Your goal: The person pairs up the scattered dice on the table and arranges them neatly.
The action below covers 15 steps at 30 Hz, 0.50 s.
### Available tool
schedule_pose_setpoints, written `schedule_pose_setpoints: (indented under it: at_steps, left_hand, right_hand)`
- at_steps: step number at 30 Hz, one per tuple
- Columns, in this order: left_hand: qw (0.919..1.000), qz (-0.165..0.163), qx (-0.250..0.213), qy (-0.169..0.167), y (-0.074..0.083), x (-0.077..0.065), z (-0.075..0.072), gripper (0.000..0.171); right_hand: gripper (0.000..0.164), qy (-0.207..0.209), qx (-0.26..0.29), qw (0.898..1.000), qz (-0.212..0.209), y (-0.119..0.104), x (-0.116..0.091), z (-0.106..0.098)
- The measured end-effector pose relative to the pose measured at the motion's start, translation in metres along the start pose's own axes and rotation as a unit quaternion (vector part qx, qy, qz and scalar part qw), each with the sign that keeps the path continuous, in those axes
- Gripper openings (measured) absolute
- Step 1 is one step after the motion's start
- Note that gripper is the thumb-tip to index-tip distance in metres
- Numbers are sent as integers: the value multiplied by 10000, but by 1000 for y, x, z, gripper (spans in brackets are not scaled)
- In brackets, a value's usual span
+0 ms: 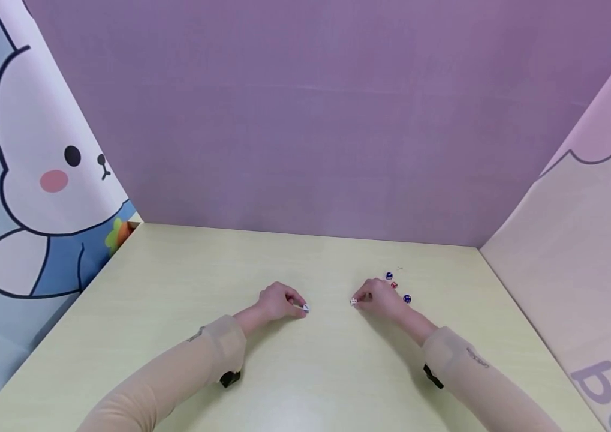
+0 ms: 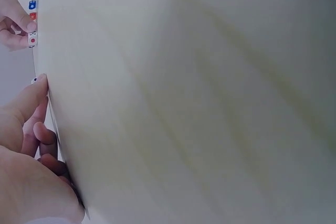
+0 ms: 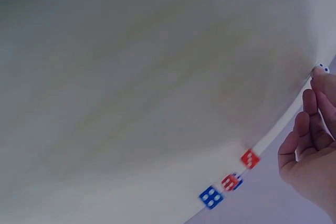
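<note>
My left hand (image 1: pixel 278 301) pinches a white die (image 1: pixel 306 308) between thumb and fingertips, low over the table. Across a short gap, my right hand (image 1: pixel 384 297) pinches another white die (image 1: pixel 353 302) at about the same height. Seen from the left wrist, the right hand's die (image 2: pixel 33 40) shows a red pip, while the left fingertips mostly hide their own die (image 2: pixel 35 81). The right wrist view has dark pips on the white die (image 3: pixel 323 68) at the fingertips of the right hand (image 3: pixel 315 135).
Beside the right hand lie blue dice, one farther back (image 1: pixel 389 276) and one nearer (image 1: pixel 407 299). Red dice, one (image 3: pixel 250 159) apart from another (image 3: pixel 230 182), show in the right wrist view. A purple panel (image 1: pixel 305 120) borders the pale table (image 1: pixel 294 384) at the back; printed panels flank it.
</note>
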<state>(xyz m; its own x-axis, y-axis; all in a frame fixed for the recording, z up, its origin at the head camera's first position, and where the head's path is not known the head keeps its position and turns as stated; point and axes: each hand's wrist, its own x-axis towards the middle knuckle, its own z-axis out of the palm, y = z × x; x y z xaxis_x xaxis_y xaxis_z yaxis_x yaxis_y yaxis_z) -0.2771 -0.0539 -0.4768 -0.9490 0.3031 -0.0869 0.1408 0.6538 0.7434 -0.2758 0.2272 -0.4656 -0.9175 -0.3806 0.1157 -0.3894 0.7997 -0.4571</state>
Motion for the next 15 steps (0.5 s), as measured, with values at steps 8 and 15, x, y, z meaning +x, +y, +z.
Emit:
schedule_pose_setpoints:
  at_steps: [8,15]
  left_hand:
    - [10000,-41,-62,41,2,-1,1,18]
    - [10000,-67,-17,65,2,-1,1,18]
  right_hand:
    - [12,-32,193,9997,-158,-23,-7,9]
    - [12,73,166,9989,-441,-42,-8,18]
